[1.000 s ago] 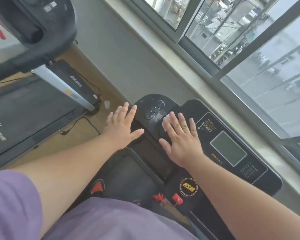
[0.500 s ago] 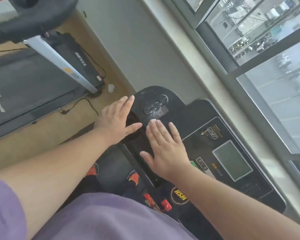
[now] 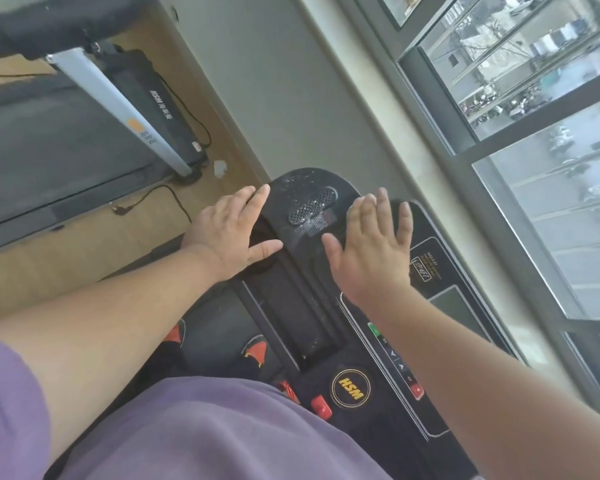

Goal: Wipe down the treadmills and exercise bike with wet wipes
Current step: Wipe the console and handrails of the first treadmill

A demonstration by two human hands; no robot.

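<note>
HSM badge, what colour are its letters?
Yellow letters on the black HSM badge, seen from the head view.

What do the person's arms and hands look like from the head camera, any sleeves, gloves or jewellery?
Both forearms are bare. A short purple sleeve covers the left upper arm, matching the purple top below. The left hand and right hand wear no gloves; no rings or watch show.

Both hands, left (image 3: pixel 227 233) and right (image 3: pixel 371 247), lie flat on the treadmill console (image 3: pixel 312 202), seemingly touching.
</note>
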